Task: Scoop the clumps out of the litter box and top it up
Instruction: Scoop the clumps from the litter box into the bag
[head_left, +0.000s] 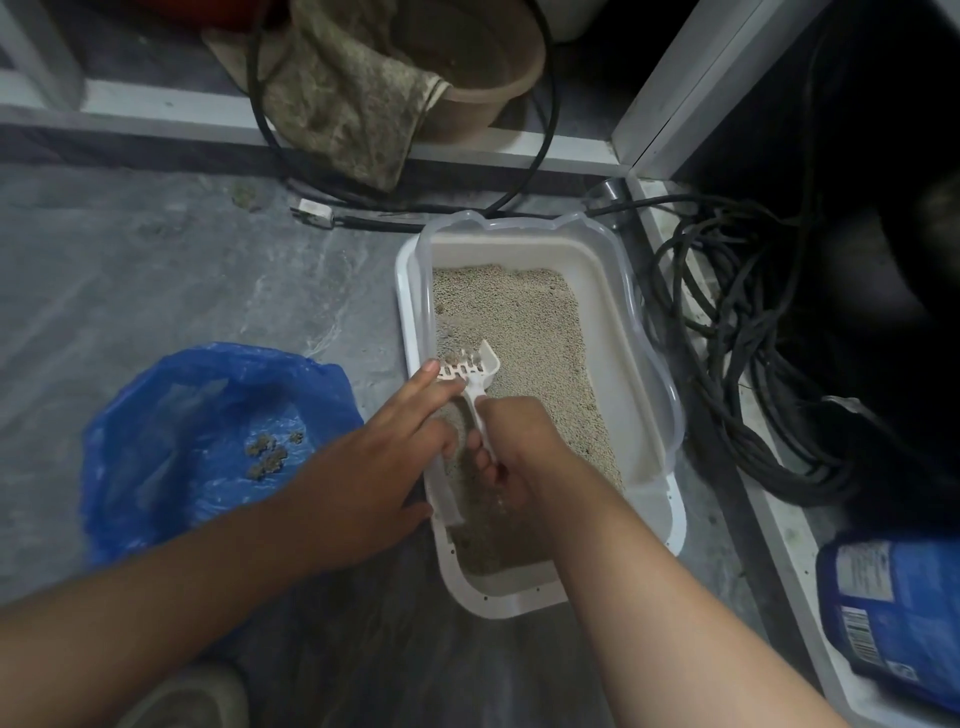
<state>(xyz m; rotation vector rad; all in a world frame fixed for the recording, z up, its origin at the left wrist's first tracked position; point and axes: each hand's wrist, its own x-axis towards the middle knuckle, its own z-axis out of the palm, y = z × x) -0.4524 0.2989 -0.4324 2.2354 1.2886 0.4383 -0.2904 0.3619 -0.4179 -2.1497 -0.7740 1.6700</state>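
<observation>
Step in hand: scooping, not topping up yet; judged from a clump sitting in the scoop and more clumps already in the bag.
Right hand (506, 447): fingers curled tight round the handle of the white slotted scoop (470, 370).
Left hand (374, 467): fingers straight and relaxed, resting along the left wall of the litter box (652, 467), one fingertip touching the scoop's near left edge; holding nothing.
Clump (451, 358): small, brown, lumpy, lying at the far left of the scoop's slots.
Next move, a guess: shake loose grains through the slots, then carry the scoop level to the left and tip it over the blue plastic bag (156, 415).
Clumps in bag (270, 454): a few brown lumps, close together.
Litter box place: on the grey floor, middle of the scene, just right of the bag.
Litter box look: white tray with a clear rim on top.
Litter (540, 338): pale, grainy, thin layer.
Top-up supply: likely the blue litter bag (898, 618), near right.
</observation>
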